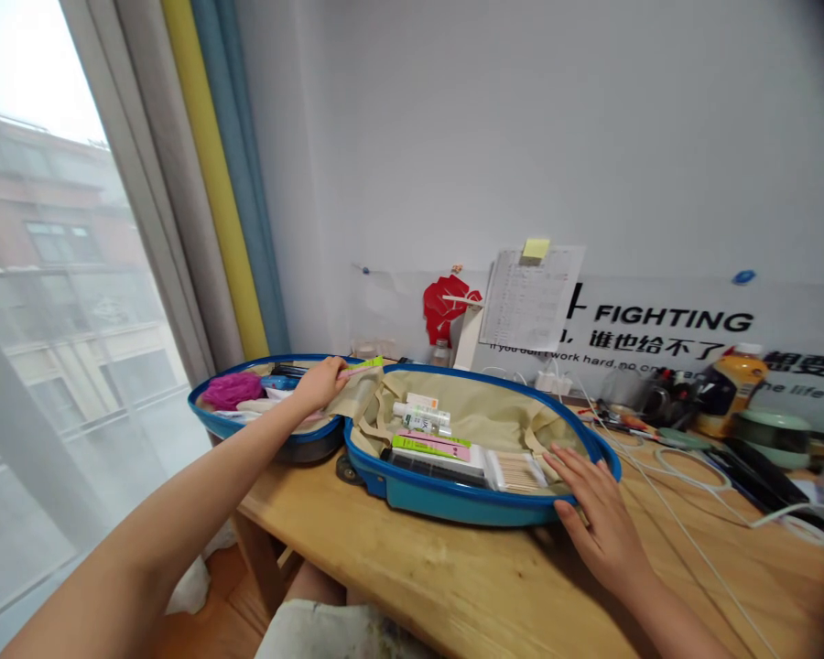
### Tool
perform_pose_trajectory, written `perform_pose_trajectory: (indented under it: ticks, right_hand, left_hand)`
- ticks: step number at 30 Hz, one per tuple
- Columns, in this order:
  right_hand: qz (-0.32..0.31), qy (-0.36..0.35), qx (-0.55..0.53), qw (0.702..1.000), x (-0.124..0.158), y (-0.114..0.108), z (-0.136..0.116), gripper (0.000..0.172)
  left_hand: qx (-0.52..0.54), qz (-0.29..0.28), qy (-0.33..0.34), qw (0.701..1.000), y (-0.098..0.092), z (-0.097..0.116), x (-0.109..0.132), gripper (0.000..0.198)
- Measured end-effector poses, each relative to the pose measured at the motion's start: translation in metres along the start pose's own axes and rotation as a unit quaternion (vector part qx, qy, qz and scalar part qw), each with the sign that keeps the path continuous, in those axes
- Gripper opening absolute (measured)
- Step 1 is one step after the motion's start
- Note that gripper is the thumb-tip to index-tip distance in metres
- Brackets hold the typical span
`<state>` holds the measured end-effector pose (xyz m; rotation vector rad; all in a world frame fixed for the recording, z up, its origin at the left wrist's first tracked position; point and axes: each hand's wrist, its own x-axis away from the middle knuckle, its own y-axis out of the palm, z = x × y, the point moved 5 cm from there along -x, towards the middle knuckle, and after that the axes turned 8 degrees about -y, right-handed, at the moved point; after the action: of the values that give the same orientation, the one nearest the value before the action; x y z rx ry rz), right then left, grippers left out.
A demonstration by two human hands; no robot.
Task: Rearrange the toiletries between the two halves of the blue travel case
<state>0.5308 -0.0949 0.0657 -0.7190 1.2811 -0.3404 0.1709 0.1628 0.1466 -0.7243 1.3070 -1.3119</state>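
A small blue suitcase (453, 503) with a beige lining lies opened out on the wooden desk. Over the hinge between its halves, my left hand (321, 384) pinches a slim green-and-pink packet (363, 368). My right hand (594, 503) rests on the near right rim with its fingers spread, holding nothing. Inside the right half are a bag of cotton swabs (517, 470), another green-and-pink packet (431, 446), white tubes (422, 416) and a dark flat item (434, 465). A purple mesh bundle (232, 391) and white items sit in the left half, partly hidden by my left arm.
Cables (690, 462), an orange-labelled bottle (731, 389) and a pale green container (773, 435) occupy the desk's right side. A white stand (468, 339) and a small bottle (441, 353) are behind the suitcase. Curtains (206, 183) and a window (55, 320) lie left.
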Motion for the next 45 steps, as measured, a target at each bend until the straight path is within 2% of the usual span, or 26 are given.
perform_pose_trajectory:
  ticks: [3, 6, 13, 17, 20, 23, 28, 32, 39, 45]
  right_hand:
    - [0.005, -0.008, 0.002, 1.000, -0.001, -0.001, -0.001, 0.046]
    - [-0.002, -0.002, -0.003, 1.000, -0.001, -0.001, -0.001, 0.047]
    - [-0.009, 0.000, -0.006, 1.000, -0.001, -0.001, -0.001, 0.047]
    - [0.002, -0.012, -0.001, 1.000, -0.001, -0.003, -0.003, 0.047]
    - [0.005, -0.009, -0.004, 1.000, 0.000, -0.002, -0.002, 0.047]
    - [0.001, -0.005, -0.005, 1.000, 0.000, -0.001, -0.001, 0.048]
    - [0.003, -0.006, -0.004, 1.000, -0.001, -0.002, -0.002, 0.047]
    - [0.004, -0.012, -0.001, 1.000, -0.002, -0.003, -0.004, 0.047]
    - [-0.004, -0.015, 0.002, 1.000, -0.003, -0.005, -0.006, 0.046]
    - [0.009, -0.028, 0.019, 0.999, -0.004, -0.006, -0.007, 0.045]
  left_hand:
    - [0.042, 0.006, 0.042, 0.998, -0.010, 0.019, 0.008, 0.031]
    - [0.078, -0.021, 0.076, 0.994, -0.012, 0.039, 0.017, 0.033]
    - [0.135, -0.116, 0.160, 0.971, 0.000, 0.088, 0.051, 0.034]
    - [0.148, -0.149, 0.191, 0.959, 0.011, 0.105, 0.064, 0.030]
    - [0.150, -0.169, 0.202, 0.953, 0.019, 0.111, 0.067, 0.025]
    - [0.145, -0.185, 0.208, 0.949, 0.026, 0.112, 0.068, 0.030]
    - [0.132, -0.199, 0.213, 0.947, 0.029, 0.112, 0.070, 0.030]
    - [0.101, -0.213, 0.220, 0.947, 0.032, 0.113, 0.072, 0.040]
    - [0.043, -0.200, 0.270, 0.941, 0.041, 0.126, 0.074, 0.033]
    - [-0.022, -0.213, 0.284, 0.935, 0.050, 0.138, 0.077, 0.035]
